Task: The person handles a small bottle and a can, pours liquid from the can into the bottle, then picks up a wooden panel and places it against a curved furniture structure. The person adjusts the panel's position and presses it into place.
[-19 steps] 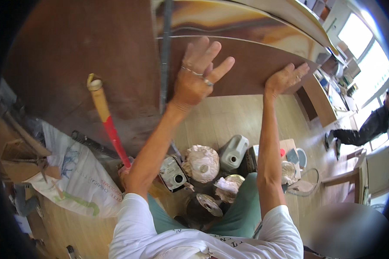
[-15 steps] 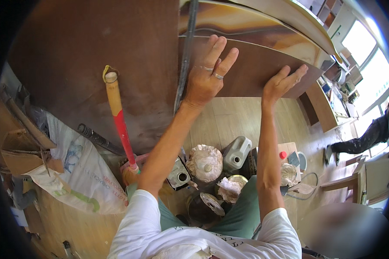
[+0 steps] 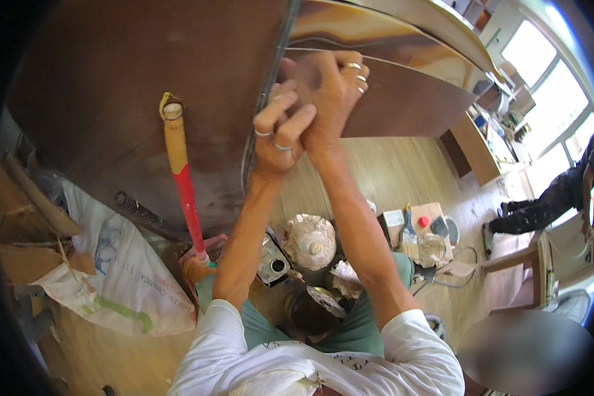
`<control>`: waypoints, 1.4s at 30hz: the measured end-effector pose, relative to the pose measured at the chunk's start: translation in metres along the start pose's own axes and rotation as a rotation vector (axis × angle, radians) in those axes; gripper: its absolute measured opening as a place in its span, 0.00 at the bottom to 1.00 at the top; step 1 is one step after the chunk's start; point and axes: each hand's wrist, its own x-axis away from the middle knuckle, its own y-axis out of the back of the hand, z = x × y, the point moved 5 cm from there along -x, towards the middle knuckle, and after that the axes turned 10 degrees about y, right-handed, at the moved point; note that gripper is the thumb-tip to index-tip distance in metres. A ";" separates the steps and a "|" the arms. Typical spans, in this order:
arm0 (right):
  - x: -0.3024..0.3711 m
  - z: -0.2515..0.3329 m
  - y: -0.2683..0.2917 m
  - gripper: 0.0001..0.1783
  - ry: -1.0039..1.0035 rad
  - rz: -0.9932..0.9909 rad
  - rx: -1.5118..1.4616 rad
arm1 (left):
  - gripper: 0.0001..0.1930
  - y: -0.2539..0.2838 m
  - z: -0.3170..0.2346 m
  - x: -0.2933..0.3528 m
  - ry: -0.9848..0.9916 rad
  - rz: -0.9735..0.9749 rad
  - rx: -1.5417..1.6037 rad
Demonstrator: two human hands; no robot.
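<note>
Both of my hands meet in front of a brown board [image 3: 402,99], beside the dark grey edge strip [image 3: 268,99] of a large brown panel [image 3: 112,59]. My left hand [image 3: 280,132], ringed on two fingers, has its fingers bent and lies against the heel of my right hand, close to the strip. Above it, my right hand [image 3: 336,89] is closed with its fingers curled under, rings showing on its knuckles. Whatever lies inside the fingers is hidden, and the left hand's tips are slightly blurred. Behind the board rises a glossy amber-and-brown patterned sheet [image 3: 389,36].
Between my knees stand a paper-wrapped round container [image 3: 310,242], a rectangular metal can [image 3: 272,264] and a dark bucket [image 3: 307,313]. A red-and-wood handle [image 3: 181,171] leans by the panel, near a white sack [image 3: 125,277]. A paintbrush [image 3: 408,234] lies right; another person's leg [image 3: 534,214] shows beyond.
My right hand has left the board's right part and moved left to my left hand. The left hand has dropped slightly and bent its fingers. My view has shifted a little.
</note>
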 end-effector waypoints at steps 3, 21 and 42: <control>0.008 0.004 -0.013 0.12 0.019 -0.085 0.010 | 0.13 0.006 0.012 0.003 -0.023 0.014 -0.018; 0.050 -0.185 0.050 0.39 -0.349 -0.214 0.310 | 0.19 -0.002 0.007 -0.004 -0.119 0.102 -0.350; 0.024 -0.371 0.176 0.19 -0.432 -0.378 0.155 | 0.16 -0.011 0.004 -0.001 -0.153 0.077 -0.482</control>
